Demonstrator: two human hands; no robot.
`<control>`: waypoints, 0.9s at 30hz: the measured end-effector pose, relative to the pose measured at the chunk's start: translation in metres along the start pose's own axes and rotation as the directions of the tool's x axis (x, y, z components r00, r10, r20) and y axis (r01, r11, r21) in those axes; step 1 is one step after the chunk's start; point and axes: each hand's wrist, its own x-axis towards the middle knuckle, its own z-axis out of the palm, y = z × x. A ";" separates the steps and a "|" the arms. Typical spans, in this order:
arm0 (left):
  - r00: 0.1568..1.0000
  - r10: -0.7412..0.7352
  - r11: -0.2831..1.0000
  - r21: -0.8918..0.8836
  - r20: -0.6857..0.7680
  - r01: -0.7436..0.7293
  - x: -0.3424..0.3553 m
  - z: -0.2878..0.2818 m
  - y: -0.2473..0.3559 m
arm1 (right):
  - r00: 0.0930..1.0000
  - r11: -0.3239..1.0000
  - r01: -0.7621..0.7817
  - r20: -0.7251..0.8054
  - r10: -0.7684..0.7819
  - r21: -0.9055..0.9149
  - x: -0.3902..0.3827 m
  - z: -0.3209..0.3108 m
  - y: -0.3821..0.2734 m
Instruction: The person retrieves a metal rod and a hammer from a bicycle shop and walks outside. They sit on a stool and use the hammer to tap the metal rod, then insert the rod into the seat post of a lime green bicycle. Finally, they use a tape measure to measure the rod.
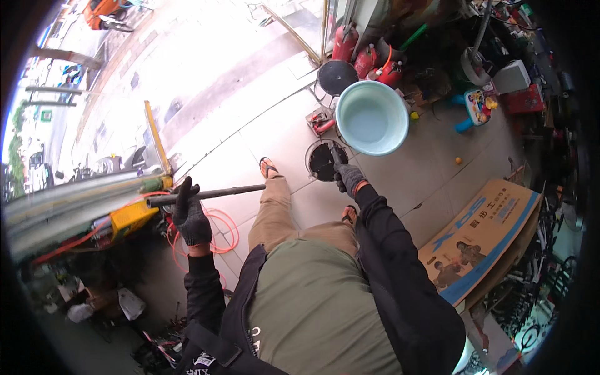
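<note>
My left hand (191, 219), in a dark grey glove, grips a long dark pipe (235, 192) held crosswise in front of my left leg, one or more fingers raised. My right hand (347, 178), also gloved, is closed on a dark tool (336, 155) over a round black-filled opening or container (320, 164) at floor level; the tool's shape is hard to make out. Just beyond stands a light blue plastic basin (371, 117). A small red-and-silver machine (319, 122) sits to the basin's left, and a black round lid or seat (337, 77) is behind it.
Red cylinders (345, 44), a children's toy table (479, 106) and stacked clutter line the back right. Flattened cardboard (475, 237) lies at my right. An orange hose (222, 228) coils by my left leg, beside a yellow box (133, 217). A doorway opens onto pavement (200, 75).
</note>
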 end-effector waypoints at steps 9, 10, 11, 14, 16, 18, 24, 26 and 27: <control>0.985 -0.134 0.986 0.110 0.113 0.121 0.212 -0.032 -0.080 | 0.921 0.861 -0.155 -0.385 -0.050 -0.484 0.261 0.052 -0.033; 0.985 -0.118 0.983 0.157 0.124 0.098 0.238 -0.023 -0.076 | 0.915 0.733 -0.209 -0.393 -0.087 -0.648 0.299 0.045 -0.029; 0.985 -0.113 0.988 0.124 0.134 0.096 0.254 -0.023 -0.080 | 0.912 0.583 -0.256 -0.393 -0.120 -0.771 0.335 0.036 -0.026; 0.988 -0.102 0.971 0.227 0.116 0.073 0.311 -0.008 -0.104 | 0.931 0.394 -0.280 -0.347 -0.109 -0.875 0.380 0.065 -0.063; 0.992 -0.108 0.953 0.291 0.072 0.083 0.333 -0.003 -0.126 | 0.926 0.410 -0.280 -0.357 -0.124 -0.868 0.382 0.078 -0.091; 0.986 -0.151 0.957 0.258 0.066 0.129 0.373 0.013 -0.137 | 0.924 0.451 -0.278 -0.365 -0.118 -0.848 0.383 0.085 -0.113; 0.978 -0.198 0.941 0.293 0.062 0.172 0.451 0.061 -0.152 | 0.874 0.561 -0.280 -0.449 -0.187 -0.779 0.453 0.023 -0.059; 0.980 -0.184 0.930 0.335 0.075 0.149 0.484 0.082 -0.143 | 0.972 0.048 -0.228 -0.231 -0.049 -0.972 0.433 0.045 -0.090; 0.984 -0.154 0.941 0.319 0.094 0.117 0.506 0.086 -0.125 | 0.988 -0.237 -0.117 -0.137 0.070 -0.965 0.405 0.060 -0.111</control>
